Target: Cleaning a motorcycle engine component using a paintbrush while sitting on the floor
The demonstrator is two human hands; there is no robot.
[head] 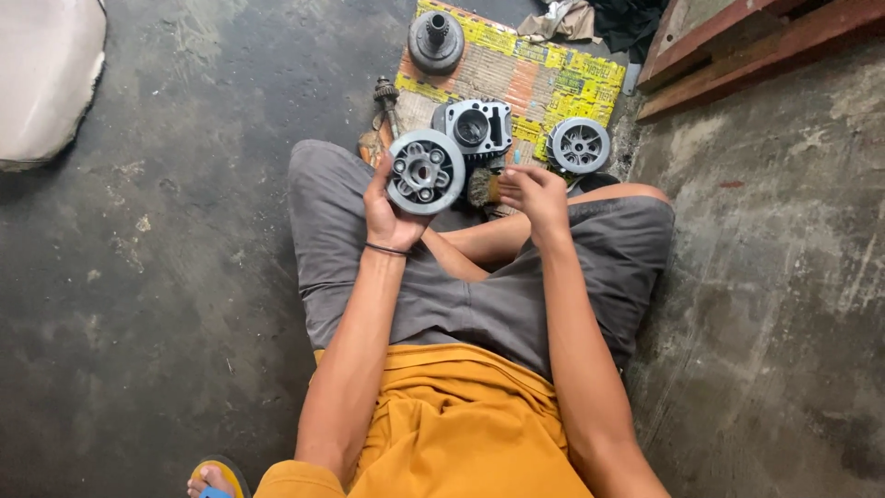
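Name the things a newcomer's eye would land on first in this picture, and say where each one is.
First comes the round grey metal part, held up by the left hand at the middle of the view. Beside it, the right hand grips a small brush. Beyond the knees, more metal parts lie on a yellow printed cardboard sheet on the dark concrete floor.

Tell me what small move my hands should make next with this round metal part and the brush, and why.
Probably bring the brush in the right hand across to the round metal part. The left hand holds that part up with its bossed face toward you, and the bristles sit just beside its rim, apparently not yet touching it.
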